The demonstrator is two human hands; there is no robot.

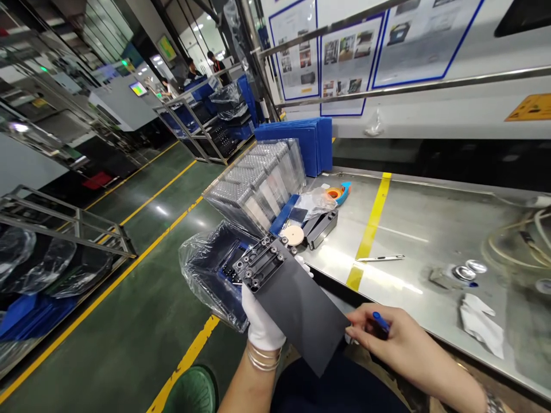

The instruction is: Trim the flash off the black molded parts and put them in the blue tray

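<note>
A dark grey plastic part (301, 312) with a broad flat face and several round bosses at its upper end lies tilted in front of me. My left hand (262, 321), in a white glove, is closed around its left side, and white glove fingertips also show behind its far edge. My bare right hand (387, 332) is closed round a blue pen-like tool (381, 322), whose end sticks up between thumb and fingers. Its fingertips are at the part's right corner. The tool's working tip is hidden.
A plastic-lined bin (206, 258) stands left of the steel bench (413, 212). On the bench are wrapped stacked trays (258, 178), blue sheets (310, 143), a tape dispenser (340, 194), another dark part (322, 228), a slim knife (383, 258) and a white glove (481, 324).
</note>
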